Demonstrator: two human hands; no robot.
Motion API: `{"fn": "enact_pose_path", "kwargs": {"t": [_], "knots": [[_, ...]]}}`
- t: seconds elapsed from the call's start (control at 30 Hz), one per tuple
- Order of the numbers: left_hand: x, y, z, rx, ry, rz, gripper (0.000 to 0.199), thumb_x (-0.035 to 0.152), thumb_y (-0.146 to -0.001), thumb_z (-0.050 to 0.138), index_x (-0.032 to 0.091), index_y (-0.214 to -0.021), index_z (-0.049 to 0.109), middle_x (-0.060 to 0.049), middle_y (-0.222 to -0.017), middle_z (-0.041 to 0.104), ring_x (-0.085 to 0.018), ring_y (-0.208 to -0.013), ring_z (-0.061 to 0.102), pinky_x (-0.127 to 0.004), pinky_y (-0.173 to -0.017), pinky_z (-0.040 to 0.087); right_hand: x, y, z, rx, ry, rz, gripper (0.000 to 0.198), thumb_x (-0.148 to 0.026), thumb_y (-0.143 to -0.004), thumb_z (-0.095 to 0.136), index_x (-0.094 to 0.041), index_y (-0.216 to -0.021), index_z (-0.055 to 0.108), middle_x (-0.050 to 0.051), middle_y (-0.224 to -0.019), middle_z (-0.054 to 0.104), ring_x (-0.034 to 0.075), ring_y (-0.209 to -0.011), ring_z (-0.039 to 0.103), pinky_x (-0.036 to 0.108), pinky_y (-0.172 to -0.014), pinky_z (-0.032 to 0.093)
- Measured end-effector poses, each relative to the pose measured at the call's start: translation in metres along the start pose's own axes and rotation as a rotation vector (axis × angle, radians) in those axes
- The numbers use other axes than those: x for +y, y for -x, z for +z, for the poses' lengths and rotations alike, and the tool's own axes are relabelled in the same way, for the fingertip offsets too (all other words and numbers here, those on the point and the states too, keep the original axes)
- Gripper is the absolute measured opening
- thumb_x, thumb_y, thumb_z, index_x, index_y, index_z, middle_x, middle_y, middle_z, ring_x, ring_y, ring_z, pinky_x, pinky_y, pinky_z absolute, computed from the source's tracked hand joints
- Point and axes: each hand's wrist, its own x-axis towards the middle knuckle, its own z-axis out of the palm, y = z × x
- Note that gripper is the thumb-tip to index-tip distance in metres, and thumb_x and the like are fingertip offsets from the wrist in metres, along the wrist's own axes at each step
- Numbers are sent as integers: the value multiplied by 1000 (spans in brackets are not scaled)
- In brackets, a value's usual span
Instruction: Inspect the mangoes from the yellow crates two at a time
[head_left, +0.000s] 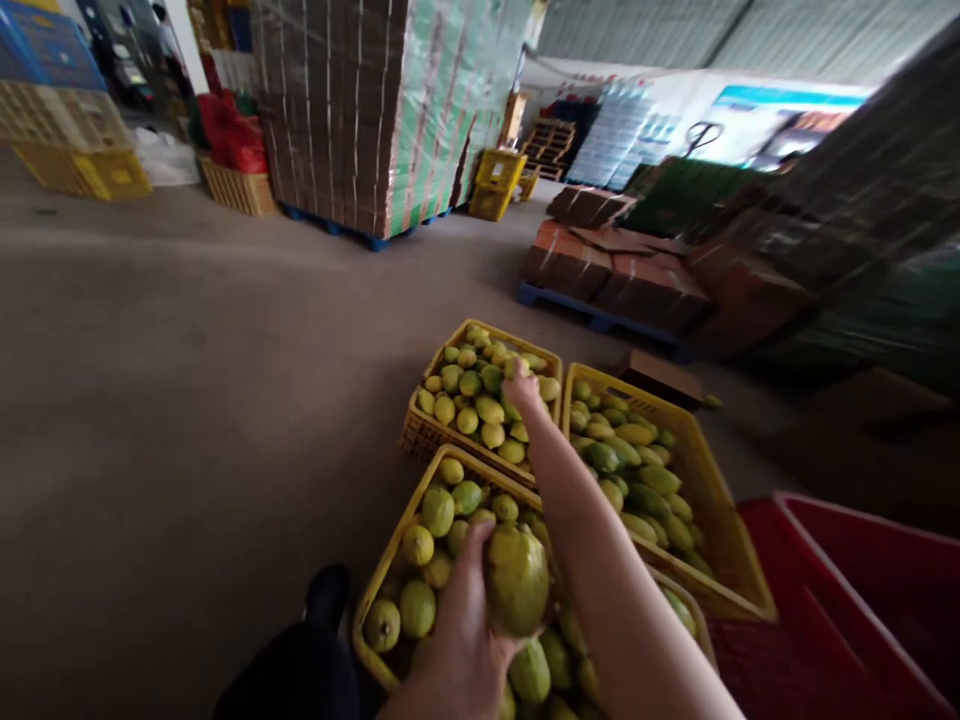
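My left hand (469,610) is wrapped round a yellow-green papaya (519,580), held above the nearest yellow crate (401,535). More green and yellowish papayas lie in that crate, partly hidden by my hands and arms. My right arm stretches forward across it to the far yellow crate (424,420), heaped with smaller-looking yellow-green papayas. There my right hand (521,388) closes on a yellowish papaya (516,367) near the crate's right side; the grip is small and slightly blurred.
Another yellow crate (724,500) of papayas stands on the right, beside a red bin (840,590). Cardboard boxes (645,285) sit on a blue pallet (600,320) beyond. A tall wrapped stack (337,120) rises at the back. My dark shoe (328,590) shows at lower left.
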Motion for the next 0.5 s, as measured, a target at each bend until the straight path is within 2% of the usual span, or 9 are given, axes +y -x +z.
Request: {"fn": "enact_pose_path", "kwargs": {"t": [0.1, 0.17, 0.23, 0.3, 0.4, 0.5], "knots": [[-3, 3, 1, 58, 26, -5, 27, 35, -92, 56, 13, -105, 65, -4, -67, 68, -16, -50, 61, -28, -55, 53, 3, 0, -4, -38, 78, -24, 62, -38, -88, 50, -10, -143, 42, 30, -150, 34, 43, -144, 26, 58, -110, 25], [-5, 8, 0, 53, 34, 47, 23, 35, -91, 57, 14, -99, 66, -5, -69, 69, -17, -54, 64, -28, -56, 53, 6, 6, -17, -48, 93, -54, 71, -39, -89, 48, -10, -151, 29, 27, -156, 27, 39, -149, 17, 55, -114, 23], [-8, 13, 0, 17, 16, 93, 24, 37, -91, 58, 14, -92, 66, -6, -70, 69, -18, -59, 66, -27, -56, 53, 17, 20, -36, -57, 91, -85, 76, -37, -88, 49, -10, -154, 23, 24, -159, 26, 35, -150, 16, 52, -115, 24], [-10, 17, 0, -50, -21, 113, 28, 39, -91, 56, 13, -90, 67, -8, -72, 69, -19, -63, 67, -26, -56, 52, 40, 45, -60, -95, 88, -132, 76, -37, -85, 53, -10, -152, 29, 22, -157, 33, 33, -148, 25, 48, -115, 27], [-15, 18, 1, -181, -54, 106, 30, 38, -92, 53, 13, -94, 68, -9, -76, 69, -18, -64, 67, -25, -55, 51, 96, 98, -99, -218, 81, -222, 67, -37, -76, 62, -13, -138, 52, 22, -145, 50, 35, -137, 45, 46, -113, 32], [-21, 14, 1, -219, -81, 38, 28, 37, -90, 54, 14, -100, 67, -8, -77, 68, -17, -63, 65, -24, -55, 51, 154, 161, -136, -259, 45, -192, 51, -40, -69, 68, -22, -117, 68, 21, -129, 64, 37, -122, 59, 45, -106, 41]]}}
